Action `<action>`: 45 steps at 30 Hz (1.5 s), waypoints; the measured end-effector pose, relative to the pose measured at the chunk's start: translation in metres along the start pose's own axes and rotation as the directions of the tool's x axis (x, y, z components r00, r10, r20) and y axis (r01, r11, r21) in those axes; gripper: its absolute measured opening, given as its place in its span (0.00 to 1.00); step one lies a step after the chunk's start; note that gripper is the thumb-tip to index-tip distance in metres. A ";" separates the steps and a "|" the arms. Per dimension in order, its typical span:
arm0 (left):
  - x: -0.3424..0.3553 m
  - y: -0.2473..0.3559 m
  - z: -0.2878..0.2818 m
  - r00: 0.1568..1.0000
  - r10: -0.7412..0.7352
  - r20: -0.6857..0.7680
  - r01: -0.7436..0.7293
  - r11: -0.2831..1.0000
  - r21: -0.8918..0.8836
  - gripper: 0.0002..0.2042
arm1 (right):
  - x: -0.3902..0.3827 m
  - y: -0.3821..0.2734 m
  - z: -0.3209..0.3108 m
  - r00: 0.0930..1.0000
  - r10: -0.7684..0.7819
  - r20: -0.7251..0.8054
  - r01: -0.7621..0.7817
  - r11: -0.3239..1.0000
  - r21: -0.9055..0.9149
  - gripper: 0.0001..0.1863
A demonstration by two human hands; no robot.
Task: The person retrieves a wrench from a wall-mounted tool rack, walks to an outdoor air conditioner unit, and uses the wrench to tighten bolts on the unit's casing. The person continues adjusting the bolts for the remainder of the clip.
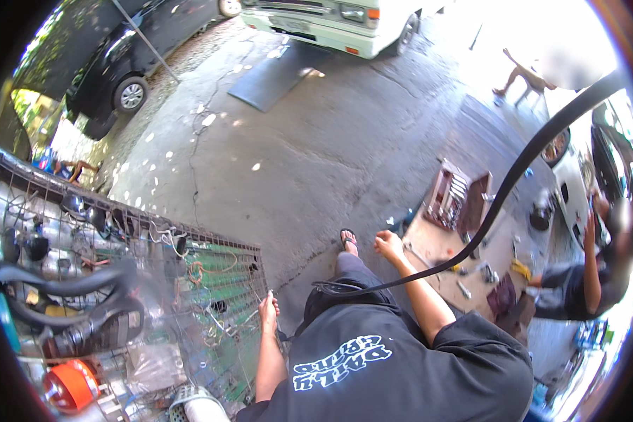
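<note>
My left hand is closed, with a small pale tip showing at its top. It is beside the right end of a wire-mesh rack; whether it touches the mesh or holds something small, I cannot make out. My right hand is a loose fist in front of me, with nothing showing in it. The nearest things to it are a brown board on the ground and an opened tool case with several metal tools. A sandalled foot shows between my hands.
Car parts and wires crowd the rack at left, with an orange round part among them. At right a person sits low beside a white car. A white van and a black car stand ahead. A black cable crosses the view.
</note>
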State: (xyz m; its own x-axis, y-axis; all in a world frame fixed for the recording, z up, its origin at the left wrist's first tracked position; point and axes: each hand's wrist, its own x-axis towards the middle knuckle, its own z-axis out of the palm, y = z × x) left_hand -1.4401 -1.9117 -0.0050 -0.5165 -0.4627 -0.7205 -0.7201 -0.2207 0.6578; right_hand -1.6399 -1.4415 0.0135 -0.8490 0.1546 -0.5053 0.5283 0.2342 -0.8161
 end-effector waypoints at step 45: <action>0.449 0.354 0.097 0.327 -0.738 -0.590 -0.163 0.571 -0.805 0.26 | 0.704 -0.593 0.872 0.400 0.472 0.786 0.747 0.329 -0.578 0.14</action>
State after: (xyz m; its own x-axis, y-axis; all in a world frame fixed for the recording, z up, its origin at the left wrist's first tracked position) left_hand -1.9723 -2.1143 -0.1168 0.6362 -0.4950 -0.5918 0.0459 -0.7414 0.6695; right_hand -2.5578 -2.3087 -0.1032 -0.0968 -0.5818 -0.8076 -0.4558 0.7472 -0.4836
